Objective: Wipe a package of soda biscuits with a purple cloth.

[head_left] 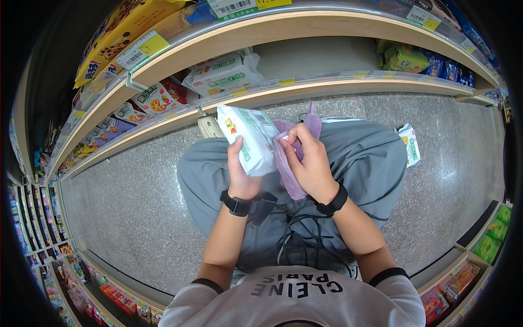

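Observation:
My left hand is wrapped round a white plastic snack package with green and yellow print, raised above my lap and tilted. Bunched in my right hand is a purple cloth; thumb and fingers pinch it close to the package's right side. One corner of the cloth sticks up beyond my fingers. Whether the cloth touches the package cannot be told. My crossed legs in grey trousers lie beneath both hands.
Ahead, a low shelf holds similar white packages, green and blue bags and biscuit packs. Another white package rests on the floor by my right knee. Black cables lie across my lap. Stocked shelves stand behind me.

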A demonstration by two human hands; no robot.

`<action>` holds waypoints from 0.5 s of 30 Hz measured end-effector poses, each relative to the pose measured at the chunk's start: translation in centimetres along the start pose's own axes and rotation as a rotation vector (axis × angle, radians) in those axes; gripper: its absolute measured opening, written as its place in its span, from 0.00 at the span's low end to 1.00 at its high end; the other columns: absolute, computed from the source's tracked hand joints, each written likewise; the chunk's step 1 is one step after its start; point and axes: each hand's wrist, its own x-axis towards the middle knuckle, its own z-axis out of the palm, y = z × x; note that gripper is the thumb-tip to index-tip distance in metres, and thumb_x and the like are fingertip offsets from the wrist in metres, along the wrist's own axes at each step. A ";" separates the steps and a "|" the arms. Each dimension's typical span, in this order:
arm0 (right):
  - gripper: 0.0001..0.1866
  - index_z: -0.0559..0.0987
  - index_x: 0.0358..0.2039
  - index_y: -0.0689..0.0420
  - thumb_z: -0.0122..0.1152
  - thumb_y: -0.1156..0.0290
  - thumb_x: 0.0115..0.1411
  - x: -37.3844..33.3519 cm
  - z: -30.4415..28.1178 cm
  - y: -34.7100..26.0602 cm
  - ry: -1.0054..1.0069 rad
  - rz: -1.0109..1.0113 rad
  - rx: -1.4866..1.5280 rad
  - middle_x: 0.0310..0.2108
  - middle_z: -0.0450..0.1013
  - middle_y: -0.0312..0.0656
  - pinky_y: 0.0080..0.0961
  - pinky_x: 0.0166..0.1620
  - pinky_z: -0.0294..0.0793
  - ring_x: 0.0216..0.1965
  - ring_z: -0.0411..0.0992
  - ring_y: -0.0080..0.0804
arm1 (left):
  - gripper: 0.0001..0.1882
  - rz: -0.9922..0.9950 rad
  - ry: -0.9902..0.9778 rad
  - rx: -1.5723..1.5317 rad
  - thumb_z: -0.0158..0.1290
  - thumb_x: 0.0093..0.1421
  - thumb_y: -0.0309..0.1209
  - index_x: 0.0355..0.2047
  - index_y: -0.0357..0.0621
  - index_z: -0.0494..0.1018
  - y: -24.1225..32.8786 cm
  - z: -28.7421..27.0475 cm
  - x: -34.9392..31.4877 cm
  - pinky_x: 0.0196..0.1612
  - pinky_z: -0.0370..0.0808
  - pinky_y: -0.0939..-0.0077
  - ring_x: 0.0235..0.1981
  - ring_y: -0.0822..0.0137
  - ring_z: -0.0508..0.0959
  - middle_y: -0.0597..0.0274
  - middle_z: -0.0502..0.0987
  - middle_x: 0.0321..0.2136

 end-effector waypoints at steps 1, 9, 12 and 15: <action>0.07 0.64 0.30 0.60 0.53 0.75 0.56 0.0 0.0 0.0 0.000 0.000 -0.002 0.24 0.67 0.50 0.35 0.29 0.66 0.29 0.69 0.54 | 0.29 -0.002 -0.001 0.000 0.43 0.58 0.51 0.54 0.48 0.61 0.0 0.1 0.0 0.48 0.67 0.69 0.46 0.66 0.71 0.63 0.70 0.46; 0.07 0.64 0.30 0.60 0.53 0.76 0.55 -0.1 0.2 0.3 -0.001 0.001 -0.012 0.24 0.68 0.50 0.36 0.29 0.66 0.29 0.69 0.54 | 0.30 -0.024 0.039 0.021 0.43 0.56 0.53 0.54 0.49 0.61 0.1 0.1 0.0 0.47 0.68 0.69 0.45 0.67 0.71 0.64 0.70 0.46; 0.06 0.64 0.30 0.60 0.53 0.76 0.55 -0.1 0.2 0.3 -0.003 0.001 -0.011 0.25 0.68 0.50 0.37 0.29 0.66 0.29 0.69 0.54 | 0.30 -0.018 0.050 0.024 0.43 0.56 0.52 0.54 0.49 0.61 0.1 0.3 0.1 0.46 0.69 0.69 0.44 0.67 0.71 0.65 0.71 0.45; 0.06 0.64 0.30 0.60 0.53 0.76 0.55 -0.1 0.2 0.3 -0.001 -0.004 -0.013 0.24 0.68 0.50 0.37 0.29 0.66 0.29 0.69 0.54 | 0.30 -0.017 0.068 0.031 0.43 0.56 0.53 0.54 0.50 0.62 0.0 0.3 0.1 0.45 0.69 0.69 0.43 0.67 0.71 0.65 0.71 0.44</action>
